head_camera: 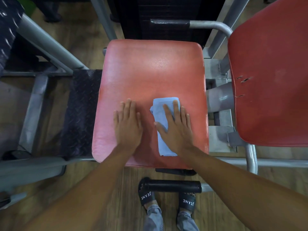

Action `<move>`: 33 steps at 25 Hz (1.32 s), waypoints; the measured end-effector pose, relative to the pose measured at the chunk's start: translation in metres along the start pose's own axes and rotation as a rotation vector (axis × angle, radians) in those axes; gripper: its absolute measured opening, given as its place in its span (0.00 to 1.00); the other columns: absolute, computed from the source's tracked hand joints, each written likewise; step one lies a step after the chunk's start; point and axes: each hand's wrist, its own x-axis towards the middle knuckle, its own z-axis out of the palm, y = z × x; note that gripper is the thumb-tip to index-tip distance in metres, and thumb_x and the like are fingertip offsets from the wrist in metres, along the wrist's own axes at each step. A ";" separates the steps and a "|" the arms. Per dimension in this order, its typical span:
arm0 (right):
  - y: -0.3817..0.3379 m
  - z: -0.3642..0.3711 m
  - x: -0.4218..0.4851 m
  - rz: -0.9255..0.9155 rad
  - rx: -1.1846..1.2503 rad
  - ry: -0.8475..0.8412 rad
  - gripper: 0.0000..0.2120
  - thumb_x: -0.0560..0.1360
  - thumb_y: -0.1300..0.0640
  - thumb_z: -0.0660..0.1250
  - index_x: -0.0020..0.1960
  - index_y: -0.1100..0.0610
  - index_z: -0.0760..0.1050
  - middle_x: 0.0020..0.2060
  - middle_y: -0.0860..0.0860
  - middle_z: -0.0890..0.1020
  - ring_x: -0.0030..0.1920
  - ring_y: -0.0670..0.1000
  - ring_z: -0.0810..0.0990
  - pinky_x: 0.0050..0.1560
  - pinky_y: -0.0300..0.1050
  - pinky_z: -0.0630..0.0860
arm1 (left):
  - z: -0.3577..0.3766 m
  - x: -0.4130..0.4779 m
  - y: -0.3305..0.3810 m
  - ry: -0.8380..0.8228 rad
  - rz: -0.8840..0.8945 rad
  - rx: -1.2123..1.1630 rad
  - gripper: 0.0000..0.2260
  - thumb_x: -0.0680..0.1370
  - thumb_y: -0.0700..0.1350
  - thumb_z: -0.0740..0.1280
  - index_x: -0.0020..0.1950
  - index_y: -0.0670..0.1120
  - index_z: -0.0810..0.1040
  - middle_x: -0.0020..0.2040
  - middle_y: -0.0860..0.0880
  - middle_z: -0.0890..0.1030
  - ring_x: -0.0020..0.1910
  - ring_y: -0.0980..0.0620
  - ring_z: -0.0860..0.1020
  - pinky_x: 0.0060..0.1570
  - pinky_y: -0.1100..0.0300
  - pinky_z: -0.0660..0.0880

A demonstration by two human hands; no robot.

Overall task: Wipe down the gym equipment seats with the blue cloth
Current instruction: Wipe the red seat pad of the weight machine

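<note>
The right hand point(175, 129) lies spread flat with straight fingers on the folded blue cloth point(164, 126), pressing it onto the near half of the red seat point(150, 69) so it can wipe, while the left hand point(128, 125), also flat, likely braces beside it.
</note>
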 end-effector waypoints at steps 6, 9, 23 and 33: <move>-0.005 0.013 -0.003 -0.073 -0.233 0.016 0.34 0.77 0.34 0.50 0.78 0.47 0.50 0.78 0.54 0.52 0.74 0.69 0.54 0.71 0.65 0.57 | 0.016 -0.012 -0.015 -0.116 -0.013 0.128 0.26 0.82 0.53 0.41 0.79 0.46 0.51 0.80 0.48 0.51 0.79 0.47 0.47 0.76 0.45 0.45; -0.001 0.010 -0.002 -0.178 -0.258 0.017 0.29 0.80 0.44 0.49 0.78 0.50 0.51 0.78 0.56 0.54 0.73 0.70 0.57 0.70 0.64 0.60 | 0.015 -0.011 -0.015 -0.108 -0.015 0.125 0.26 0.82 0.53 0.41 0.79 0.46 0.51 0.80 0.48 0.51 0.79 0.47 0.47 0.76 0.44 0.45; 0.003 0.014 -0.009 -0.318 -0.378 0.153 0.28 0.75 0.54 0.58 0.75 0.54 0.61 0.74 0.58 0.64 0.55 0.61 0.73 0.58 0.54 0.71 | 0.013 -0.012 -0.011 -0.126 -0.039 0.129 0.26 0.82 0.53 0.41 0.79 0.46 0.51 0.80 0.49 0.50 0.79 0.47 0.46 0.76 0.45 0.45; -0.018 -0.097 0.008 -0.388 -0.337 0.111 0.28 0.71 0.64 0.50 0.68 0.57 0.71 0.65 0.60 0.75 0.36 0.57 0.72 0.40 0.49 0.72 | -0.093 0.003 0.018 -0.221 -0.051 0.134 0.25 0.80 0.51 0.47 0.76 0.46 0.61 0.78 0.47 0.60 0.77 0.45 0.55 0.75 0.44 0.49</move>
